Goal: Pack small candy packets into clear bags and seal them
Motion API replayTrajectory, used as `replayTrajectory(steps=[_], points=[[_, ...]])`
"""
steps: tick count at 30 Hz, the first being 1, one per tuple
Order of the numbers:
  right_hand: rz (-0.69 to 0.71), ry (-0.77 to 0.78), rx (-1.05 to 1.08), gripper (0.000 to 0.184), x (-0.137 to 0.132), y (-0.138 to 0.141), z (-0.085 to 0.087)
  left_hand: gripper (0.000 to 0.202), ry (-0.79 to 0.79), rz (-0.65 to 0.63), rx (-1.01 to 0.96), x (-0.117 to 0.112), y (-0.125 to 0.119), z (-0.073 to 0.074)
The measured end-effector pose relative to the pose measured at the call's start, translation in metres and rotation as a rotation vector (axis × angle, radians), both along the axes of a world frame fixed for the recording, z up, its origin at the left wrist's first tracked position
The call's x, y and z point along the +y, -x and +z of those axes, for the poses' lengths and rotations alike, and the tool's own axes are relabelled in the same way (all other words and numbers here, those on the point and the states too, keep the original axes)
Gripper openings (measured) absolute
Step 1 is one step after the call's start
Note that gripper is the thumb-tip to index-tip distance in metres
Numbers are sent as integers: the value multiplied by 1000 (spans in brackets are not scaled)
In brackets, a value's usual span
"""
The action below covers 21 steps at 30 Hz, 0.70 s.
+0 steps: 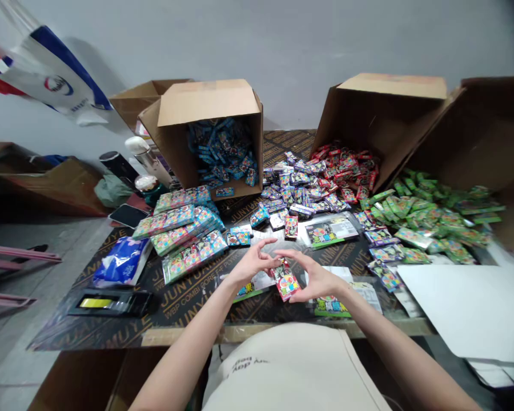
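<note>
A small red candy box (286, 282) with a colourful printed front is between my hands, just above the table's front part. My right hand (314, 275) grips it, thumb at the lower right edge and index finger along the top. My left hand (252, 264) pinches near its upper left corner; the exact contact is partly hidden. Flat printed bags (249, 290) with green labels lie beneath my hands, another printed bag (330, 229) farther back. Just beyond my fingers are a single red box (290, 226) and a few blue boxes (239, 236).
Open cartons hold blue boxes (225, 151), red boxes (346, 165) and green boxes (437, 214). Purple boxes (297, 185) are heaped between them. Packed bundles (192, 251), a blue tissue pack (122, 261) and a tape dispenser (111, 302) lie left; white sheets (462, 308) lie right.
</note>
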State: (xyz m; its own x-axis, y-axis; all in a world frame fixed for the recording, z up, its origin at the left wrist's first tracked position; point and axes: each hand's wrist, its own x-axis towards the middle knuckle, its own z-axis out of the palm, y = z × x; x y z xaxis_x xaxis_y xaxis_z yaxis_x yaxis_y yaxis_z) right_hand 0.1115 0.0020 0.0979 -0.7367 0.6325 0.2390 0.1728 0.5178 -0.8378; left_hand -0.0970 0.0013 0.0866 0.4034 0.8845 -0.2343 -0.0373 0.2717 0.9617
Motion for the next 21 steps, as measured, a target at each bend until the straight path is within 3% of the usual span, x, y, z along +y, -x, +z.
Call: replayTrajectory(steps=[2,4,7,9,12,15,21], points=[[-119,-94,-19,88,0,-3,-6,73,-101,27,138,-5,5,-8],[-241,-174,-45,86,2,-7,-16,83,-279,37,406,-13,12,-18],[-352,-277,-110,80,7,-14,-35,104,-522,-67,870,-28,21,-34],[-365,-317,-154,78,9,-16,-46,107,-589,-110,1033,-36,25,-41],[-313,-286,-212,82,6,-15,-52,106,-629,-81,1034,-42,28,-44],[-241,-200,-246,86,1,-13,-48,104,-656,-45,941,-41,33,-38],[-210,-181,-226,86,3,-12,-38,99,-629,-110,776,-41,41,-23]])
